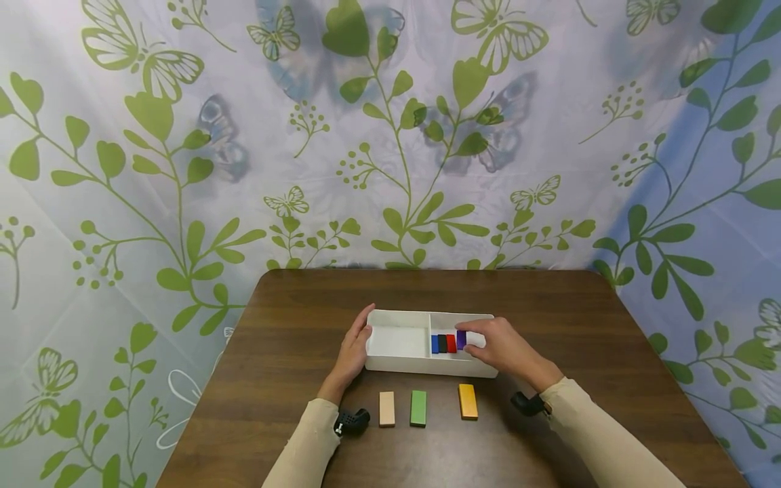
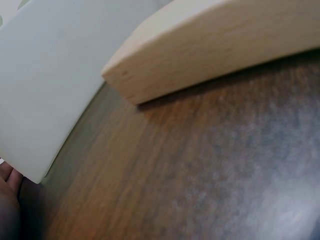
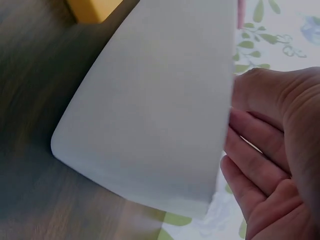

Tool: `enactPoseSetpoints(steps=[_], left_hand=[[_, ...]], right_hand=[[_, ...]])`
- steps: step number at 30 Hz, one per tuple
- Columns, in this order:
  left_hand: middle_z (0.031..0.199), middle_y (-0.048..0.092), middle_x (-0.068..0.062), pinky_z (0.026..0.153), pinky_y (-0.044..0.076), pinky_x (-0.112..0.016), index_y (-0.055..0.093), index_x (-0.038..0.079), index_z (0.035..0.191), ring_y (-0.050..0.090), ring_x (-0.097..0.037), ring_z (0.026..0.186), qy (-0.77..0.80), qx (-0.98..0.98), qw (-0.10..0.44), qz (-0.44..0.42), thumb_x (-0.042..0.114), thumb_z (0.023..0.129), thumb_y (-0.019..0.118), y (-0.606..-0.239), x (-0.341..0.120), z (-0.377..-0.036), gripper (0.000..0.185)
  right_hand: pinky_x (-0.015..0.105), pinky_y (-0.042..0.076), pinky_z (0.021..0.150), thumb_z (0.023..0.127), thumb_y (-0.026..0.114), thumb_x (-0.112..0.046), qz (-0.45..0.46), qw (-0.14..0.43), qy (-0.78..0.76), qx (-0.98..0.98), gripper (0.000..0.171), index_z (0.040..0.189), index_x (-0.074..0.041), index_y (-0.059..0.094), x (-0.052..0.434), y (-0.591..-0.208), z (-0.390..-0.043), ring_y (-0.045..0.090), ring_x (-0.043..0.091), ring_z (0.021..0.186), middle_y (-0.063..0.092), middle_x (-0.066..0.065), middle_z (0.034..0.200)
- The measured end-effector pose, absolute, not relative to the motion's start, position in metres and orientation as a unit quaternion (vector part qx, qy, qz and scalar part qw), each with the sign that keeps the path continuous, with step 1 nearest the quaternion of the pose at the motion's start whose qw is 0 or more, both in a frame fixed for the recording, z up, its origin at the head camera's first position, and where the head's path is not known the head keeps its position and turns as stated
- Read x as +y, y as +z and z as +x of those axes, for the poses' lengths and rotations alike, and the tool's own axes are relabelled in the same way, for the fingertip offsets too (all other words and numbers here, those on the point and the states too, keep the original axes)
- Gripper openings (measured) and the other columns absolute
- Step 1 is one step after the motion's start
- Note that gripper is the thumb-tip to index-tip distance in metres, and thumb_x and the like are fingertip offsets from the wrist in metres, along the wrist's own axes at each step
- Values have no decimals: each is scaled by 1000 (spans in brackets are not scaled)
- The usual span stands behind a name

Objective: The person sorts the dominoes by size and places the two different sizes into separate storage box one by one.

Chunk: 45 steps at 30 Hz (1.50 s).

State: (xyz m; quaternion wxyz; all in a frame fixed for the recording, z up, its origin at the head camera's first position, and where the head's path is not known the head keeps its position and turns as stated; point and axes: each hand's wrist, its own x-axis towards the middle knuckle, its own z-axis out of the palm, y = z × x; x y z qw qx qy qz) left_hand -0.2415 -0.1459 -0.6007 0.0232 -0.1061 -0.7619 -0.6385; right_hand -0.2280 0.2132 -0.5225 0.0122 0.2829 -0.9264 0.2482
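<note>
Near the middle of the table [image 1: 293, 318], well short of its far edge, a white tray [image 1: 396, 364], split by a divider into two compartments. At the tray's left end, the left hand [image 1: 352, 349], laid along the end wall with straight fingers. Over the tray's right compartment, the right hand [image 1: 505, 344], pinching the purple block [image 1: 462, 339] between thumb and finger. Inside that compartment, just right of the red block [image 1: 451, 343], the purple block; cannot tell whether touching the tray's floor. From the divider rightward, side by side, the blue block [image 1: 435, 344], the black block [image 1: 442, 343] and the red block. Between the tray's front wall and the table's near edge, the tan block [image 1: 387, 409] and the green block [image 1: 417, 409] in front of the left compartment, the yellow block [image 1: 468, 402] in front of the right. At the right wrist view's top, the yellow block again, only partly visible. Beyond the table's far edge, a pale cloth [image 1: 342, 163] with green leaves and butterflies.
</note>
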Motion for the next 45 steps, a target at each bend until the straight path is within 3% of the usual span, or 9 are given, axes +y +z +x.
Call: enactPoseSetpoints(steps=[13, 18, 30, 45], left_hand=[[179, 34, -10, 135, 19, -64, 44, 20, 168, 25, -35, 168, -645, -758, 21, -98, 13, 119, 38, -600, -145, -241, 50], [180, 32, -13, 135, 17, -66, 41, 16, 170, 25, -37, 168, -650, -753, 22, -95, 12, 119, 37, -601, -144, -240, 51], [180, 33, -8, 136, 18, -64, 44, 23, 169, 24, -33, 169, -640, -762, 18, -99, 14, 120, 36, -605, -146, -241, 50], [179, 33, -10, 136, 17, -64, 43, 15, 169, 24, -35, 169, -642, -759, 24, -105, 12, 119, 38, -603, -147, -242, 50]], right_hand=[[56, 60, 107, 93, 88, -13, 278, -58, 209, -936, 45, 136, -7, 77, 209, -532, -247, 74, 34, 125, 79, 9, 134], [55, 60, 107, 92, 89, -12, 277, -75, 197, -937, 44, 134, -8, 79, 206, -537, -253, 74, 34, 126, 80, 9, 132], [50, 63, 102, 89, 89, -8, 306, -60, 147, -939, 37, 126, -11, 83, 198, -544, -262, 76, 27, 111, 82, 5, 122], [51, 62, 104, 89, 89, -6, 299, -67, 161, -938, 39, 128, -8, 82, 194, -540, -263, 76, 27, 113, 82, 7, 125]])
